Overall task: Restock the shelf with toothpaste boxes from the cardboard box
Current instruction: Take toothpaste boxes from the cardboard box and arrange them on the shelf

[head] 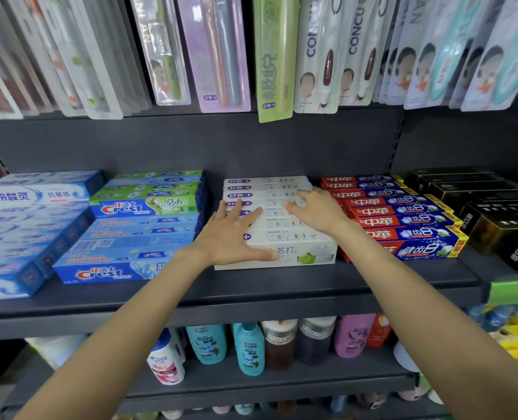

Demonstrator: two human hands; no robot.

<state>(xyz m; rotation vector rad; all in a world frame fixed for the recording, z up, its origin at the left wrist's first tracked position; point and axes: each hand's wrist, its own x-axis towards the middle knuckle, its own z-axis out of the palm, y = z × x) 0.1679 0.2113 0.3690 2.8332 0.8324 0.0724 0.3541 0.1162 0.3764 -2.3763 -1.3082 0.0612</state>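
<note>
Now the left hand (232, 234) is lying flat with fingers spread over the near end of the white toothpaste boxes (282, 225), thumb running along the front box's face, while the right hand (315, 207) is pressing straight fingers on the tops further back; neither is gripping anything. These boxes are sitting in a row on the dark shelf (251, 286), between the blue Crest boxes (136, 237) and the red boxes (403, 219). Judging by this, squaring is underway: pushing evenly with both palms, keeping edges flush with neighbouring rows. No cardboard box is showing.
</note>
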